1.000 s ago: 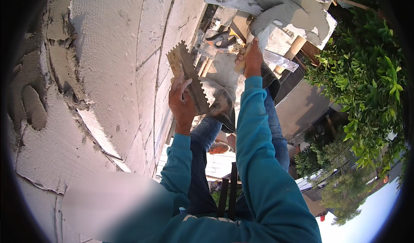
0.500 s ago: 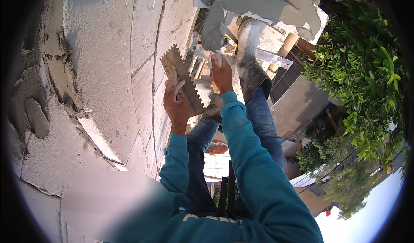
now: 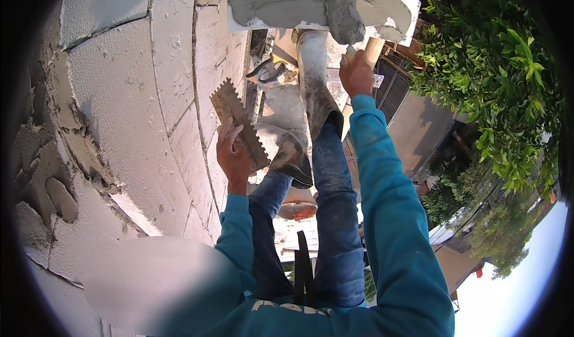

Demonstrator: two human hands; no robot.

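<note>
My left hand (image 3: 233, 158) grips a notched trowel (image 3: 240, 122) whose toothed edges face up and to the right, close beside the pale block wall. Stretched forward on the right, my right hand (image 3: 357, 75) is closed round the handle of a pointing trowel (image 3: 345, 19). Its blade, coated in grey mortar, lies over the wet mortar (image 3: 281, 2) spread on a white board (image 3: 412, 14) at the top. Part of the blade blends into that mortar, so whether it is pressed in is hard to tell.
A block wall (image 3: 119, 98) with joints and mortar smears runs along my left. My rubber boots (image 3: 314, 74) stand below the board. A handsaw (image 3: 269, 71) lies left of them, and an orange-rimmed bucket (image 3: 297, 210) is between my legs. Leafy branches (image 3: 496, 86) crowd the right.
My right hand has swung right and forward, carrying the pointing trowel over to the mortar board. My left hand with the notched trowel has shifted slightly left and nearer. The view has turned somewhat.
</note>
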